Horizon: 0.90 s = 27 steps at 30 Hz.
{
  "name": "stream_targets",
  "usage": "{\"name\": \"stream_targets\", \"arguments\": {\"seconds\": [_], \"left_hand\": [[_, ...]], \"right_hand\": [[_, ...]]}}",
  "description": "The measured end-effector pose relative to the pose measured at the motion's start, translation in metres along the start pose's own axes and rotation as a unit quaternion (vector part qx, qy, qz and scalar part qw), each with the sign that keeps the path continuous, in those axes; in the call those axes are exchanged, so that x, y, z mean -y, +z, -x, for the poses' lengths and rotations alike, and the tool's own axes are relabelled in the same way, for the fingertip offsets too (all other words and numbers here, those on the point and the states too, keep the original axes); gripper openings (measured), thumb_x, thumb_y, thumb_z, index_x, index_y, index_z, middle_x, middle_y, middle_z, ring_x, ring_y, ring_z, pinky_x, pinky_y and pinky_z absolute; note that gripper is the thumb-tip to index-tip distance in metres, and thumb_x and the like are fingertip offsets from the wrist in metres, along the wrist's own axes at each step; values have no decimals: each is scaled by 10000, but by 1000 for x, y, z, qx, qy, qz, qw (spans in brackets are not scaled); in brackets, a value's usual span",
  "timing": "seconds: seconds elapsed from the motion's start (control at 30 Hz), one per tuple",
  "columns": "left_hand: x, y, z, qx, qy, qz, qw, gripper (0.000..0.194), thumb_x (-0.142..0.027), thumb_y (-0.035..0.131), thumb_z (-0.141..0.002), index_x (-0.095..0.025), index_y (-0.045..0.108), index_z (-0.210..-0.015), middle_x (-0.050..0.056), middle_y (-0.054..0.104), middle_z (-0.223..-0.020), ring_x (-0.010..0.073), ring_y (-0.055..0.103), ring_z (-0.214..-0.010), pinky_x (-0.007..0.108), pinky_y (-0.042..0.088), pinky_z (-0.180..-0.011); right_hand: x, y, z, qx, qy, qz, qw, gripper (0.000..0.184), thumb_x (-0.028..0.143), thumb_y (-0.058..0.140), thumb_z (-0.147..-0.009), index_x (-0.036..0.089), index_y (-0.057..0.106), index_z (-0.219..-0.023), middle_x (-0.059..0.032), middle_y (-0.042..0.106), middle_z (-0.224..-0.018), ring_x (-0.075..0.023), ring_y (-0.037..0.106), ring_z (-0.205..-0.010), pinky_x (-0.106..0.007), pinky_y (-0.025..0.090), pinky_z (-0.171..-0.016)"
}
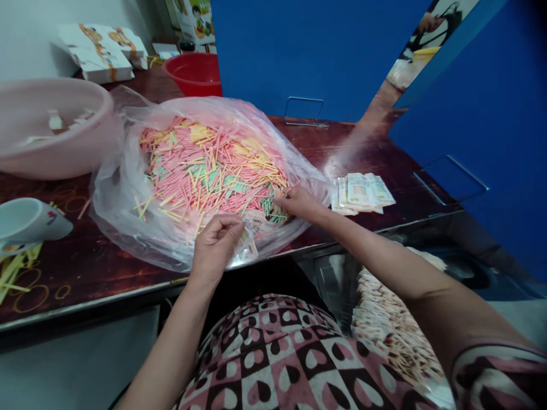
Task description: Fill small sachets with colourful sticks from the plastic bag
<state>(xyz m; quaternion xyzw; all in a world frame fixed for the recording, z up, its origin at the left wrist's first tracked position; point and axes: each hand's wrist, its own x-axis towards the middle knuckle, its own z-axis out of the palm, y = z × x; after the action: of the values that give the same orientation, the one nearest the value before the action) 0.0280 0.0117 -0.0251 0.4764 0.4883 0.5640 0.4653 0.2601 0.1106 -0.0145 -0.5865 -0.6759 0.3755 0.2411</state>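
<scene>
My left hand (pixel 219 242) pinches a small clear plastic packet (pixel 252 230) with printed edges, held over the near rim of a large clear plastic bag (pixel 123 210). The bag lies spread wide, full of short thin sticks (pixel 205 176) in pink, yellow and green. At the right side of this heap, my right hand (pixel 297 202) has its fingers bent together among the sticks; what they grip, if anything, is too small to make out. Several flat printed packets (pixel 363 191) lie in a loose stack on the table, to the right of the bag.
A pale pink basin (pixel 55 154) stands left of the bag, a white mug (pixel 32 219) nearer. Rubber bands (pixel 32 296) lie by the table's front edge. Behind are a red basin (pixel 194 71), white boxes (pixel 102 54) and blue panels (pixel 299 51). Many packets (pixel 388 324) fill a container below, right.
</scene>
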Motion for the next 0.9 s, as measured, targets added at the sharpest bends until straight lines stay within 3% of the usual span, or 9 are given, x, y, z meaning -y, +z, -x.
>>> {"name": "stream_targets", "arguments": {"seconds": [0.1,0.23,0.4,0.53,0.63,0.73,0.9], "left_hand": [[0,0,0,0,7,12,1000,106,-274,825,-761,-205,767,-817,0,731,-904,122,645,-844,223,474,-802],[-1,2,-1,-15,20,37,999,83,-248,822,-727,-209,761,-768,10,723,-874,144,654,-857,248,491,-806],[-1,2,-2,-17,50,48,997,74,-218,830,-713,-221,768,-755,21,725,-906,159,661,-889,278,505,-844],[-1,1,-1,3,78,38,996,60,-207,826,-742,-236,778,-766,23,730,-940,165,669,-959,293,496,-919],[-3,2,0,21,85,33,996,65,-221,832,-745,-231,771,-764,29,728,-955,180,671,-988,313,492,-954],[-5,5,0,29,70,28,997,103,-256,836,-741,-210,745,-756,38,723,-968,181,664,-968,297,498,-910],[-9,6,-3,-12,14,21,1000,168,-327,783,-787,-208,674,-834,-17,632,-782,116,542,-677,223,430,-648]], "right_hand": [[5,1,5,-6,11,33,999,348,324,630,-847,181,535,-544,42,470,-491,-98,428,-541,-264,317,-589],[22,-9,20,4,-1,-143,990,417,378,701,-828,200,470,-530,63,405,-466,-65,324,-470,-250,254,-496],[51,-19,47,113,-16,-387,915,467,443,822,-771,184,487,-572,73,411,-505,-30,277,-431,-213,226,-425],[64,-16,55,208,-4,-451,868,472,439,866,-743,158,518,-594,84,407,-514,-3,247,-414,-176,193,-399],[67,-11,54,246,11,-468,849,485,427,882,-722,151,507,-586,94,405,-503,7,235,-395,-168,188,-389],[68,-8,52,235,20,-460,856,491,434,892,-713,147,515,-585,88,431,-502,2,270,-397,-172,228,-402],[65,-14,47,121,-9,-449,885,510,488,892,-696,169,507,-597,87,432,-517,-15,296,-420,-194,244,-426]]}}
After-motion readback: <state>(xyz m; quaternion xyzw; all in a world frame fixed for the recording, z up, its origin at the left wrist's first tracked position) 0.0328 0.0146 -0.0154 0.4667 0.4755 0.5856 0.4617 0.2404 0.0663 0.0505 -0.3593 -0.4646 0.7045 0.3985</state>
